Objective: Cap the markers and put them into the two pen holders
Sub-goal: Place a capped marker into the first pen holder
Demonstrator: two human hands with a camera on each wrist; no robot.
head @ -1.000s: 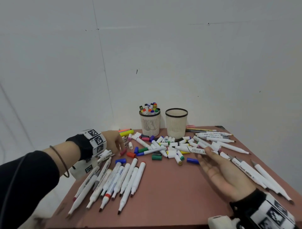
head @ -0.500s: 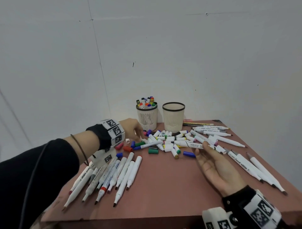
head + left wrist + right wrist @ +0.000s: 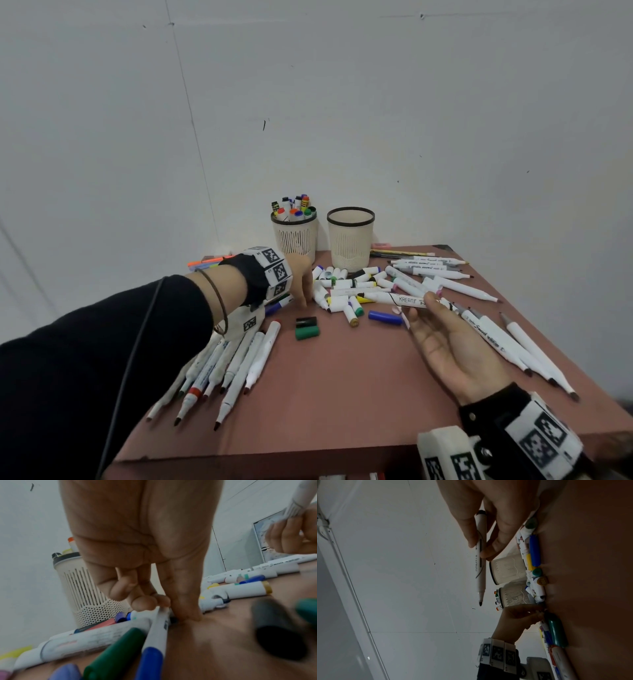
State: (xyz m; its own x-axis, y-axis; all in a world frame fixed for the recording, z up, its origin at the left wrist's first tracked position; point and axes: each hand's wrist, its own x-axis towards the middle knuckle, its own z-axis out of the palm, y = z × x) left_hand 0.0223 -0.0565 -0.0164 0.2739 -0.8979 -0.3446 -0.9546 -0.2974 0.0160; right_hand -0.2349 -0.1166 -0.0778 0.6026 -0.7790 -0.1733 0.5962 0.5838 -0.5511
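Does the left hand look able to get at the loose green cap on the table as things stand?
Probably yes. The green cap lies on bare table beside the black cap, with nothing on top, just near the left hand, whose fingertips are down at the marker pile.

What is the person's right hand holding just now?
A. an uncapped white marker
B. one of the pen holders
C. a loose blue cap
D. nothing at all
A: the right hand grips a white marker with its dark tip bare, lifted off the table.
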